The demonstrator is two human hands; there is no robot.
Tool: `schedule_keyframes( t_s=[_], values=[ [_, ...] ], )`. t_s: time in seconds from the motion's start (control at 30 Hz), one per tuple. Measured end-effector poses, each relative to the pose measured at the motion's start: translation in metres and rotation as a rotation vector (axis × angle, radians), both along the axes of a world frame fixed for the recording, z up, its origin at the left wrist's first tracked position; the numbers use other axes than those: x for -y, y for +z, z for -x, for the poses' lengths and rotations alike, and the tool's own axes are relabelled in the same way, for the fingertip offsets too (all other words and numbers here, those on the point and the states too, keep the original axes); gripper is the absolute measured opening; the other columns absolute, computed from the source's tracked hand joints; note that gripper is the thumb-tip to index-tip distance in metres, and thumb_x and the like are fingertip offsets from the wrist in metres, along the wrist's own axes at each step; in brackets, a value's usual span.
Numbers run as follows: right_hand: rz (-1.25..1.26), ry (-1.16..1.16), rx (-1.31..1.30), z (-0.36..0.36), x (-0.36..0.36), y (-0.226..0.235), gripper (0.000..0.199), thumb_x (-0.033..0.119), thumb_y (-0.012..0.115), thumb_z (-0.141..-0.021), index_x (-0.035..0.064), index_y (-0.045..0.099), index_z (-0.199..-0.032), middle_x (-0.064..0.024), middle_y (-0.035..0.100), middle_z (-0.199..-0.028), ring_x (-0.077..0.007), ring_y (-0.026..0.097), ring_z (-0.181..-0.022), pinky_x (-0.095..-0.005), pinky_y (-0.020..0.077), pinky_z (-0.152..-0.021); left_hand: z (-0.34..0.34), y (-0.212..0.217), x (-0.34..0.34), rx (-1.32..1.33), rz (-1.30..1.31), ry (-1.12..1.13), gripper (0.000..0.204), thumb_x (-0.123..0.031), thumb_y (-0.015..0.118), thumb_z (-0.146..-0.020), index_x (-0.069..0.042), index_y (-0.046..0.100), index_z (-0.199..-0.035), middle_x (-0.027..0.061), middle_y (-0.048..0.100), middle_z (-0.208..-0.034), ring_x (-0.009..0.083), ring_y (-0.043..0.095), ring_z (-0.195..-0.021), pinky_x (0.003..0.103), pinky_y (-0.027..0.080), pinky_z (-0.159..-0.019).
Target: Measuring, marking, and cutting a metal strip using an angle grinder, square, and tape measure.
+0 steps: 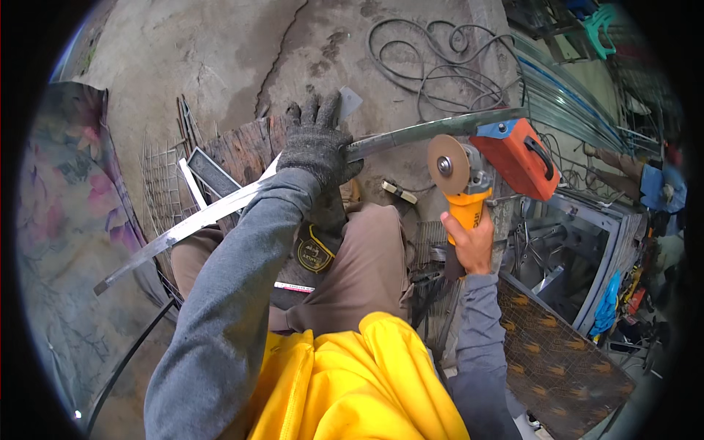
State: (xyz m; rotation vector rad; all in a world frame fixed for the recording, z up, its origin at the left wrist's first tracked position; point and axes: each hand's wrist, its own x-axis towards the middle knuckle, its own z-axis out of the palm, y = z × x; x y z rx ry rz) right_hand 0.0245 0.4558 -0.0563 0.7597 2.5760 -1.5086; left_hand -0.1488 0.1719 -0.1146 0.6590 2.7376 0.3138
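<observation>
My left hand, in a dark grey work glove, lies across a long flat metal bar and holds it with the fingers reaching over its far side. The bar runs from the lower left, under my palm, to the upper right. A weathered wooden block lies beneath that hand. Bare, my right hand is wrapped round the yellow body of an angle grinder. Its brown cutting disc stands just below the bar, apart from it as far as I can see. Whether the disc spins I cannot tell.
A red-orange case with a black handle sits at the bar's right end. Coiled cable lies on the concrete. Metal profiles and a metal frame are at right. Flowered cloth hangs at left.
</observation>
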Motion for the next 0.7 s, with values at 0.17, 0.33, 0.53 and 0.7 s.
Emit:
schedule_keyframes(
  t_s=[0.17, 0.33, 0.53, 0.7],
  values=[
    [-0.063, 0.059, 0.08, 0.019, -0.001, -0.012, 0.047, 0.027, 0.086, -0.084, -0.0001, 0.065, -0.117, -0.0127, 0.076, -0.099, -0.0264, 0.074, -0.086, -0.0391, 0.0568, -0.079, -0.002, -0.024, 0.008, -0.116, -0.126, -0.095, 0.047, -0.055, 0.081, -0.074, -0.027, 0.082, -0.111, 0.0024, 0.04, -0.169, 0.0481, 0.029, -0.155, 0.075, 0.017, -0.123],
    [-0.096, 0.093, 0.078, 0.026, 0.003, -0.014, 0.047, 0.026, 0.086, -0.083, 0.0, 0.065, -0.116, -0.0126, 0.076, -0.098, -0.0265, 0.075, -0.086, -0.0389, 0.0569, -0.08, -0.003, -0.017, 0.007, -0.194, -0.224, -0.082, 0.042, -0.047, 0.085, -0.077, -0.025, 0.083, -0.112, 0.0057, 0.058, -0.142, 0.0403, 0.04, -0.149, 0.068, 0.023, -0.123],
    [-0.097, 0.079, 0.147, 0.026, 0.011, -0.023, 0.05, 0.03, 0.087, -0.081, 0.0007, 0.065, -0.116, -0.0144, 0.077, -0.097, -0.0288, 0.075, -0.085, -0.0408, 0.0576, -0.079, -0.003, -0.012, 0.009, -0.17, -0.173, -0.066, 0.042, -0.048, 0.085, -0.076, -0.025, 0.083, -0.11, 0.008, 0.06, -0.138, 0.0386, 0.042, -0.146, 0.065, 0.024, -0.124],
    [-0.153, 0.08, 0.148, 0.025, 0.01, -0.021, 0.051, 0.031, 0.086, -0.081, 0.0006, 0.065, -0.116, -0.0159, 0.076, -0.096, -0.0312, 0.075, -0.084, -0.0415, 0.0576, -0.079, -0.004, -0.019, 0.004, -0.16, -0.187, -0.057, 0.041, -0.048, 0.085, -0.076, -0.026, 0.084, -0.11, 0.0075, 0.06, -0.14, 0.0391, 0.041, -0.147, 0.065, 0.023, -0.124]
  ],
)
